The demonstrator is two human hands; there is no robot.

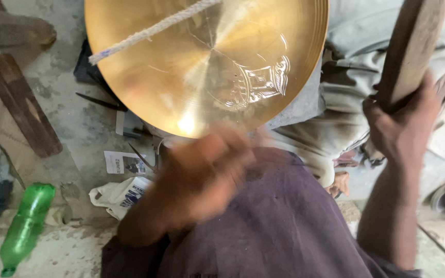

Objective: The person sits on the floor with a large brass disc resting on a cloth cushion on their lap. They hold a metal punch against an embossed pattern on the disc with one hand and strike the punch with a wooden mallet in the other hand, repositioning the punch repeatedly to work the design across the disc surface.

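Overhead, a round, polished brass disc with an embossed emblem gleams at twelve o'clock, a braided white cord lying across it. The right hand is clenched around a flat, worn wooden paddle. The left hand is blurred; its fingers' state cannot be told. A green plastic bottle lies at eight o'clock on the gritty concrete floor.

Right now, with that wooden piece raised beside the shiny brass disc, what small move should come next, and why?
Probably steady the left hand first: it is blurred at the lower edge of the brass disc, while the right hand grips the wooden piece raised beside it, apart from the disc.
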